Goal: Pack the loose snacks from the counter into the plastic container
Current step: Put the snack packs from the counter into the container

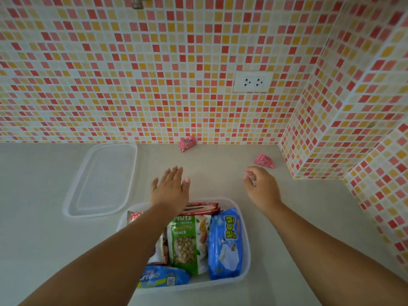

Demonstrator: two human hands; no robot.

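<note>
Several packets already fill the clear rectangular plastic container at the near edge of the pale grey tabletop: a blue cream-biscuit packet, a green nut pouch, a blue wafer pack and red wrappers at its far end. Beyond it the left hand stretches forward with fingers straight and spread, holding nothing, while the right hand hangs loosely curled and empty, near a small pink snack sachet. Farther off, the clear container lid lies flat to the left, and a second pink snack sachet rests against the mosaic-tiled wall.
</note>
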